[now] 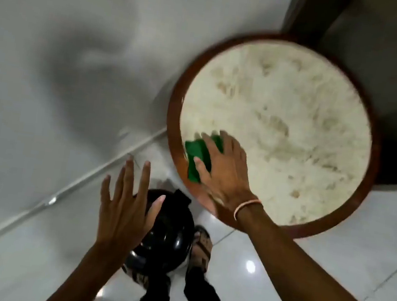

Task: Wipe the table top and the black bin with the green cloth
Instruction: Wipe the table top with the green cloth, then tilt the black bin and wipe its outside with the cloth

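Note:
A round table (pixel 277 135) with a cream mottled top and a brown rim fills the upper right. My right hand (pixel 222 171) presses flat on the green cloth (pixel 198 156) at the table's near left edge, fingers spread over it. The shiny black bin (pixel 168 235) stands on the floor below the table's left edge. My left hand (pixel 126 204) hovers over the bin's left side with fingers spread, holding nothing; I cannot tell whether it touches the bin.
A white wall (pixel 67 44) runs along the left and meets the glossy white tiled floor (pixel 330 256) at a skirting line. My sandalled foot (pixel 201 249) and dark trouser legs stand beside the bin. A dark piece of furniture (pixel 319 12) sits behind the table.

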